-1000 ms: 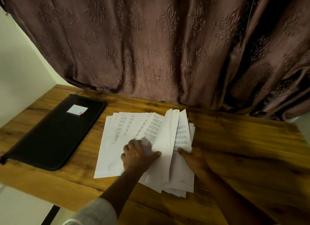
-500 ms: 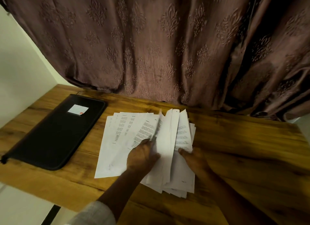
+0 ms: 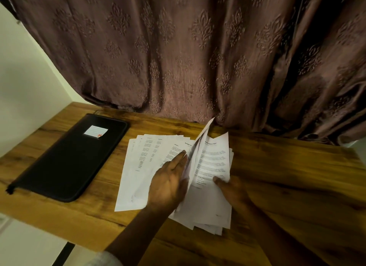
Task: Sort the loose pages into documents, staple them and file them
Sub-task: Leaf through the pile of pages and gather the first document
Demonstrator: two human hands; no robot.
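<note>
Left hand (image 3: 170,184), fingers (image 3: 180,155) straight, props a page (image 3: 199,144); right hand (image 3: 233,190) pinches pages (image 3: 214,162) beside folder (image 3: 75,156).

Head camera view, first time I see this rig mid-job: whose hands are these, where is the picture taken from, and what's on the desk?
No machine here: a person works with bare hands, and the one camera sits on their head, looking forward and down. The left hand, fingers straight, lifts one white sheet on edge from the fanned pile of loose white printed pages on the brown wooden table. The right hand lies at the pile's right side, thumb on a printed page; its fingers are hidden, so I cannot tell whether it pinches. To the left lies a closed black zip folder with a small white label. A brown patterned curtain hangs behind.
</note>
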